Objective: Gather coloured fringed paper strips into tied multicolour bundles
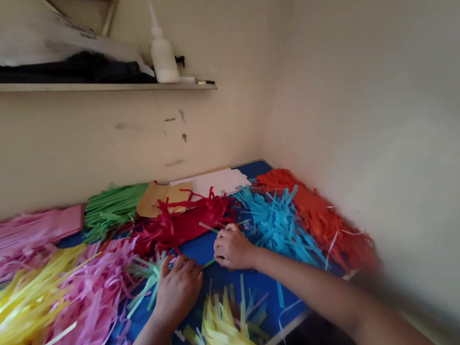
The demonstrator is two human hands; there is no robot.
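A green tissue-paper tassel lies low over the blue table (200, 249), its narrow middle (209, 264) stretched between my hands. My left hand (180, 286), fingers curled, closes on its left end, where pale green and teal strips (152, 273) fan out. My right hand (235, 248) pinches the other end, and a few thin strips stick out past its fingers. Just beyond my hands lies a heap of red fringed paper (185, 222). Blue fringed paper (278, 220) is right beside my right wrist. My palms and some fingertips are hidden.
Yellow fringe (25, 307) and pink fringe (98, 307) cover the left. More yellow fringe (228, 334) hangs near the front edge. Green paper (114, 207), a brown sheet (164, 196), white papers (218, 182) and orange fringe (317, 211) lie behind. Above, a shelf (70, 85) holds a white bottle (164, 58).
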